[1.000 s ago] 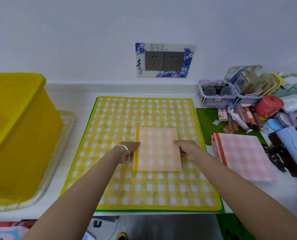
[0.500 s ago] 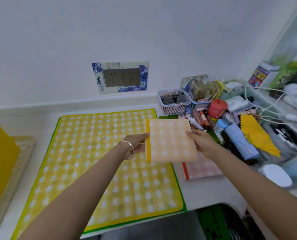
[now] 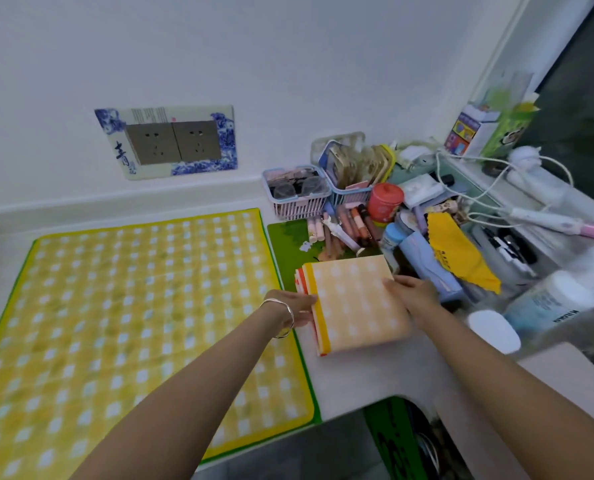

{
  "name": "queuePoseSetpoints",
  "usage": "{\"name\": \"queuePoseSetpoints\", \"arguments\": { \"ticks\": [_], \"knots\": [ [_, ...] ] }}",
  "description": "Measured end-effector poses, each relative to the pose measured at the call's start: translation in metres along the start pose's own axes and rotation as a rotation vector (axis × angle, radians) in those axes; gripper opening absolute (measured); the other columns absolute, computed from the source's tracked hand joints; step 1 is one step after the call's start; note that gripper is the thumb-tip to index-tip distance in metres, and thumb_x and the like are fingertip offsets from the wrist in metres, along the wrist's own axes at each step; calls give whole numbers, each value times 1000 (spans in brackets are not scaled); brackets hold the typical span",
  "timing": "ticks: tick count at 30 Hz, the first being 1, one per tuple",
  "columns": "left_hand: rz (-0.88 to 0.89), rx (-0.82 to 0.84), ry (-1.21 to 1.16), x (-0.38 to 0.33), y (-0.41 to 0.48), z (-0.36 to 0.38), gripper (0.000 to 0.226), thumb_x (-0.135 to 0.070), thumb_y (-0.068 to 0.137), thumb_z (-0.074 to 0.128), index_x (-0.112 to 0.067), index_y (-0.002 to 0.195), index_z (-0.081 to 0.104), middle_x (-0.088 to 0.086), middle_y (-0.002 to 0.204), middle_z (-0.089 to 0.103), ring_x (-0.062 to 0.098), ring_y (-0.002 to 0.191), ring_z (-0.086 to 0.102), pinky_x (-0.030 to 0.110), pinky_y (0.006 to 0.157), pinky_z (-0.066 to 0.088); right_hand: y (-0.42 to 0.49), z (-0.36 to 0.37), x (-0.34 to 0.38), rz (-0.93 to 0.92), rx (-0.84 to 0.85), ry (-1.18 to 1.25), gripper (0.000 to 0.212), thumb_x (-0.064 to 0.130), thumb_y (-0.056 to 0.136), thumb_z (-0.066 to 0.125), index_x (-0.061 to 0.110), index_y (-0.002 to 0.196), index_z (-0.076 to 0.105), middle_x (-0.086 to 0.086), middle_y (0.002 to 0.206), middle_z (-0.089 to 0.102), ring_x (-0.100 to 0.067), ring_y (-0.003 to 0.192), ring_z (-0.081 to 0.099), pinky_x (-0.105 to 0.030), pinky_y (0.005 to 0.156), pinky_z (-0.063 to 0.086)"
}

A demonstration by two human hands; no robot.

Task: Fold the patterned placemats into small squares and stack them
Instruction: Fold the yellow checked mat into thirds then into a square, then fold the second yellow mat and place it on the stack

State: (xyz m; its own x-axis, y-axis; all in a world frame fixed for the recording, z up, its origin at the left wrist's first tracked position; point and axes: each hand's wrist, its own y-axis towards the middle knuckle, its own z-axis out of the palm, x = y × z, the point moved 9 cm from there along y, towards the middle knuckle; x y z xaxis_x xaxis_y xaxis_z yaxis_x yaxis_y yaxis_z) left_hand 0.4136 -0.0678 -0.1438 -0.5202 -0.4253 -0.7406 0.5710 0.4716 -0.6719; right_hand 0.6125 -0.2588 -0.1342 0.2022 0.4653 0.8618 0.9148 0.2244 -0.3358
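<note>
Right of centre, our folded orange placemat (image 3: 358,303) lies over the stack (image 3: 298,277) of pink ones, long axis running up the frame. It sits between our hands. The left hand (image 3: 300,308) pinches its yellow-banded left edge, the right hand (image 3: 410,292) clamps the opposite edge, both equally near.

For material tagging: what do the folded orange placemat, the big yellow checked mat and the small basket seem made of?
Folded orange placemat: probably thin plastic sheet or coated fabric, matte; it keeps flat, crisp folds. Yellow checked mat: likely similar, lying flat with a plain yellow border. Basket: moulded plastic, pale pink, with slatted walls.
</note>
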Motion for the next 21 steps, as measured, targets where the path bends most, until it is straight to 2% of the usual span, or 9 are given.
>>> {"name": "queuePoseSetpoints", "arguments": {
  "ticks": [3,7,13,17,21],
  "knots": [
    [-4,-17,-26,6,5,3,20,-13,80,73,-9,67,58,8,68,62,14,55,60,19,48,52,8,2,-9,-4,-24,-24,32,16,83,70,0,110,65,-13,103,65,-20,91,57,-36,89,47],
    [24,-49,-35,10,11,1,19,-14,80,73,-10,67,60,5,60,63,8,40,60,17,43,51,12,6,-12,-21,-54,-20,27,13,81,71,-1,105,67,-13,95,66,-18,86,57,-27,79,45],
    [55,-69,-52,15,16,-4,15,-12,79,74,-8,70,63,0,49,64,7,38,60,17,45,52,14,10,-14,-43,-71,-68,26,14,81,71,0,103,68,-15,98,67,-18,84,57,-26,77,43],
    [69,-63,-74,16,16,-5,14,-10,79,74,-5,71,63,9,67,64,9,41,61,19,48,54,12,11,-9,-82,-60,-135,27,17,82,70,2,105,68,-12,101,67,-17,85,56,-26,76,41],
    [97,-31,-106,14,9,-9,9,-9,83,70,-3,78,65,7,69,61,14,50,57,18,48,50,7,6,2,-146,-64,-202,29,18,84,68,4,110,66,-12,111,66,-22,97,59,-28,82,44]
  ]
}}
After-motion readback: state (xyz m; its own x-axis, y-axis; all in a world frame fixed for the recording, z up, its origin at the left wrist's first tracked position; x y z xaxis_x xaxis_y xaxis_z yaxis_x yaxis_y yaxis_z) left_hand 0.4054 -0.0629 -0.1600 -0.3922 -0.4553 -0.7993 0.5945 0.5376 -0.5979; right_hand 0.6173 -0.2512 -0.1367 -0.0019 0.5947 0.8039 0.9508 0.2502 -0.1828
